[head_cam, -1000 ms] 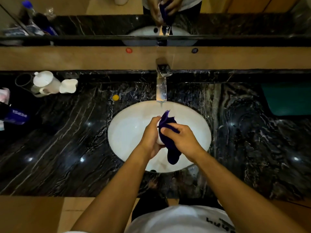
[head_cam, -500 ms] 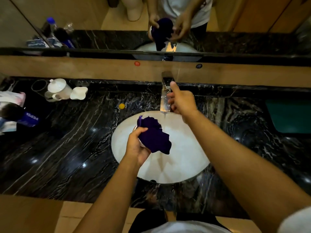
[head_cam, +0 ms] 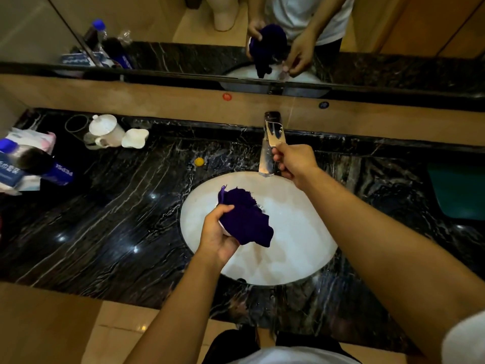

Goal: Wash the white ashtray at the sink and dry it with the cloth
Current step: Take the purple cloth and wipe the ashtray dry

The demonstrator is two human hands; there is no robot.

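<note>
The left hand (head_cam: 217, 233) is curled tight around a bundle held over the white sink basin (head_cam: 301, 248); the fingers wrap a dark purple cloth (head_cam: 246, 219) and, beneath it, the white ashtray (head_cam: 225, 230), of which only a thin pale edge shows between the palm and the fabric; the cloth drapes over the ashtray and hangs loose toward the right, its ragged lower corner dangling above the bowl of the basin. The right hand (head_cam: 295, 162) reaches forward to the chrome faucet (head_cam: 270, 148) at the back of the basin; its fingers are closed on the faucet's flat lever, thumb on the near side, the other fingertips pressed against the metal; whether water runs from the spout I cannot tell.

The basin is an oval set into a black marble countertop (head_cam: 118, 219) veined with white; to the far left on the counter stand a white lidded mug (head_cam: 106, 130) and, just beside it, a small white dish (head_cam: 135, 138); further left lie a dark bottle (head_cam: 44, 166) on its side and some packets, too dim to read. A small yellow object (head_cam: 199, 161) sits on the marble between the dish and the faucet. A mirror (head_cam: 183, 35) runs along the wall behind, reflecting both hands and the cloth.
</note>
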